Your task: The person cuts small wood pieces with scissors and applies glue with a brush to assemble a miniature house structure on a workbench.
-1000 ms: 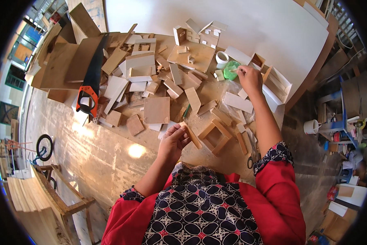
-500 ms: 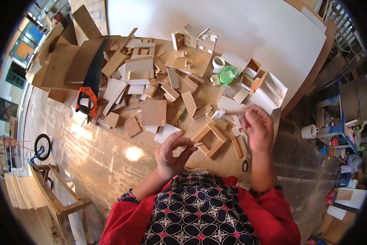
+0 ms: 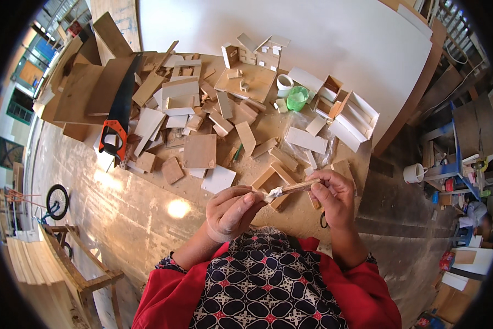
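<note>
Above near edge of dusty tabletop [image 3: 268, 125]: right hand [image 3: 335, 198] is grasping white-smeared stick [image 3: 300, 187], left hand [image 3: 231, 213] is pinching mostly hidden piece [image 3: 267, 199]; wooden offcuts [image 3: 199, 151] are crowding left side; bicycle wheel [image 3: 58, 202] is standing beyond left edge.

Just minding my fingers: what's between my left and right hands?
In the head view, a white-tipped wooden stick in the right hand, with a wooden frame behind.

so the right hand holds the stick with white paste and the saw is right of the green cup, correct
Not quite: the head view shows the saw left of the green cup. The right hand does hold the stick with white paste.
</note>
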Motion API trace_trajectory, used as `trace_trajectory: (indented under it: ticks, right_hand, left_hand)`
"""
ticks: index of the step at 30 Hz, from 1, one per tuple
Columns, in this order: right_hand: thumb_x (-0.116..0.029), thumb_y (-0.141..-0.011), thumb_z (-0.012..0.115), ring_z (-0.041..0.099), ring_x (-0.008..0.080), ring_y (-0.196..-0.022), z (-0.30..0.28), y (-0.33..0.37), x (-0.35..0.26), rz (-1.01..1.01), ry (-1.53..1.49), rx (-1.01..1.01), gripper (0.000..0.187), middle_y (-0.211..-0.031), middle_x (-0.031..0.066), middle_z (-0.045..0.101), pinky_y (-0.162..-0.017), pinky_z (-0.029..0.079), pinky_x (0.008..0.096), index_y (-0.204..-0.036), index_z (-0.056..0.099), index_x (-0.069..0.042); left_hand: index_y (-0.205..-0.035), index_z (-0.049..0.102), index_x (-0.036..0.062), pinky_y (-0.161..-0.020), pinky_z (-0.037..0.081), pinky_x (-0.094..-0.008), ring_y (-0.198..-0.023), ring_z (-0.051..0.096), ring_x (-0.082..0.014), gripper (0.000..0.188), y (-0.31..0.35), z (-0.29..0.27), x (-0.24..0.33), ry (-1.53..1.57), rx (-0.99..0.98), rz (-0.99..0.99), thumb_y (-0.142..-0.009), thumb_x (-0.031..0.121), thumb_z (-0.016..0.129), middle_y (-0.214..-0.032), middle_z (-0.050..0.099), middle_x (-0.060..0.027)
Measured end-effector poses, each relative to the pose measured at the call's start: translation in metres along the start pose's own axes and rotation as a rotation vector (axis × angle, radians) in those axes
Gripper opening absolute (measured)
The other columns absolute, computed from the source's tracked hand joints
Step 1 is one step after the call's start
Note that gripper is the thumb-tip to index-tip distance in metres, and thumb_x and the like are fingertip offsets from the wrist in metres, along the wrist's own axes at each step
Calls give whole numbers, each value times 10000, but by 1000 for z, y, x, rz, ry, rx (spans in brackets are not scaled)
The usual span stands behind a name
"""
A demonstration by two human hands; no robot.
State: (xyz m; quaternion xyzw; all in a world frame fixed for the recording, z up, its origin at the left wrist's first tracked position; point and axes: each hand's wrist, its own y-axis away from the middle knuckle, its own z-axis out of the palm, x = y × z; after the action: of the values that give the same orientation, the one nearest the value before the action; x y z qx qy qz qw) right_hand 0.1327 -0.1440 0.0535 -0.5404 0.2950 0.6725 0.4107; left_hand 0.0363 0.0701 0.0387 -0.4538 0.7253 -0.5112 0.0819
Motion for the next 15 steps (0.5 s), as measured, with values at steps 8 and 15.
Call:
trace_trajectory:
  ticks: [8,15]
  right_hand:
    - [-24,-813,655,627,181,-700,-5,-7,-36,-500,639,-278,170,-866,107,657,-598,491,285,-981,667,-9]
    - [-12,-818,636,646,213,-720,-14,-10,-47,-616,780,-371,170,-891,119,661,-618,511,297,-987,655,-8]
  left_hand:
    - [-1448,293,86,-591,558,-304,-658,665,-237,970,2,0,-1,-16,-86,37,-646,-1,831,-836,706,-74]
    - [-1467,256,90,-596,528,-266,-628,647,-202,985,5,-4,2,-62,-120,-46,-666,0,822,-825,704,-90]
